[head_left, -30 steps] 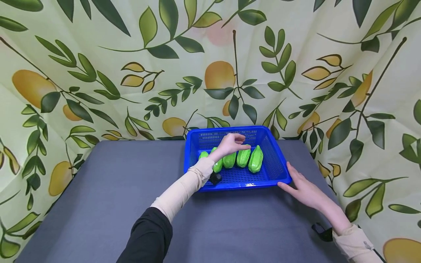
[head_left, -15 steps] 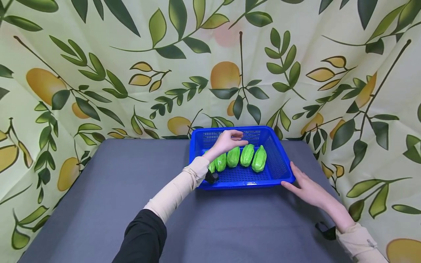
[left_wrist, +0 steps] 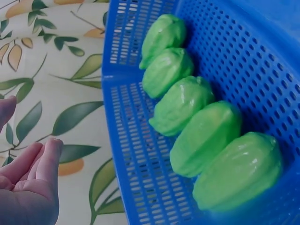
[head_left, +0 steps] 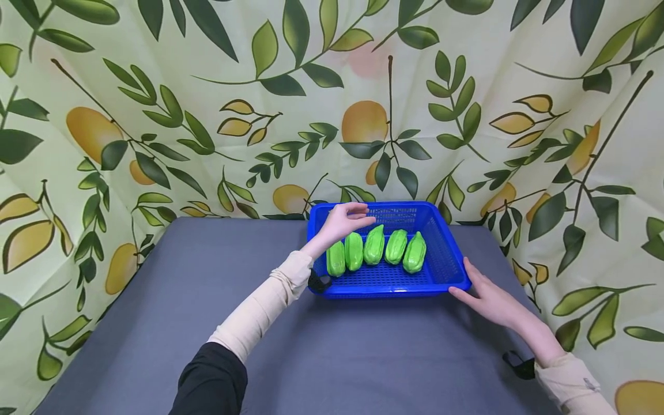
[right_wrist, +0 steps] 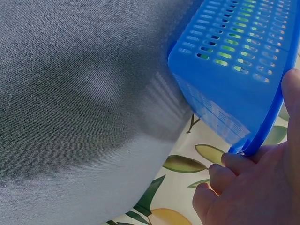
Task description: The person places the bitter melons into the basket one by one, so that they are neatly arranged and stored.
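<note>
Several bright green, ridged, glossy fruits lie side by side in a row inside a blue plastic basket. The left hand hovers over the basket's back left part, its fingers loosely bent and nothing between them. In the left wrist view, that hand is apart from the fruits, thumb and fingers spread. At the front right corner of the basket, the right hand holds the rim, thumb in front and fingers along the side. The right wrist view has its fingertips against the rim corner.
The basket stands on a grey cloth-covered table, close to the back edge. A leaf-and-fruit patterned curtain hangs behind and along both sides. A black strap sits by the right wrist, near the table's right edge.
The left hand has moved left across the basket, uncovering all the fruits in the head view. The right hand keeps its place on the rim. The head view has shifted slightly left.
</note>
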Available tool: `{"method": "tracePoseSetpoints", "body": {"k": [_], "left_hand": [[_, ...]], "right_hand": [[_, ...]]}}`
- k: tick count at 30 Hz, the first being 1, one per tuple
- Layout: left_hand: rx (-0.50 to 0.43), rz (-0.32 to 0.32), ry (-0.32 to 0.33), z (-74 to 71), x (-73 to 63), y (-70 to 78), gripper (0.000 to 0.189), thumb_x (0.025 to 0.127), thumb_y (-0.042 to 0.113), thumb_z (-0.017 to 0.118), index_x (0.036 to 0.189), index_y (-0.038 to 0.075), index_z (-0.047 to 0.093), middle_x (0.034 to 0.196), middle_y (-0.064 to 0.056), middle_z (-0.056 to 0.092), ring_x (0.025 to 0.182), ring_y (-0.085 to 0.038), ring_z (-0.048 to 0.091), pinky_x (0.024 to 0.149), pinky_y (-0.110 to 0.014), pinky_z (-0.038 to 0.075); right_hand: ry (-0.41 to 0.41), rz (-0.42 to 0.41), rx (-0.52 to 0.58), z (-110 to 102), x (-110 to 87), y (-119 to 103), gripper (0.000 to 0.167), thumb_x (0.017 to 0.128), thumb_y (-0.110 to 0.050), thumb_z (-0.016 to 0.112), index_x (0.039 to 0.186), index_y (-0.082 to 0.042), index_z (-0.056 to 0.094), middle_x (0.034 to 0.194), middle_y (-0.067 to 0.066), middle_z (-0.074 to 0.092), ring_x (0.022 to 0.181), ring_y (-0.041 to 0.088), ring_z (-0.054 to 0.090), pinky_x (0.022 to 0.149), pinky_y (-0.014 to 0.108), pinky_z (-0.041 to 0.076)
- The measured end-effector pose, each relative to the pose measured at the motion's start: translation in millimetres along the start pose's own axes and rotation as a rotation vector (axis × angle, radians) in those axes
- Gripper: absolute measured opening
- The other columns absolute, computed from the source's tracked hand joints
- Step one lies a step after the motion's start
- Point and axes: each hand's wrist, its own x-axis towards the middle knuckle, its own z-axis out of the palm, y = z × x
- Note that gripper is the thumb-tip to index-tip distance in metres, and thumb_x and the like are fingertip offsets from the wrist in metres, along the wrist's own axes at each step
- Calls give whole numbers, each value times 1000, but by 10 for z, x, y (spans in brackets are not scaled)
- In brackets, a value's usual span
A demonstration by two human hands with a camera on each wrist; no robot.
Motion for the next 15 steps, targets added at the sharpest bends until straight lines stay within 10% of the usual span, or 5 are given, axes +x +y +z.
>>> {"method": "tracePoseSetpoints", "body": {"k": [15], "left_hand": [[-70, 42, 62, -265, -211, -12, 51, 86, 17, 70, 130, 0, 54, 130, -14, 60, 122, -25, 57, 99, -33, 50]], "right_hand": [[-12, -2, 12, -10, -2, 5, 96, 93, -53, 49, 150, 1, -7, 154, 33, 5, 137, 55, 15, 104, 71, 21]]}}
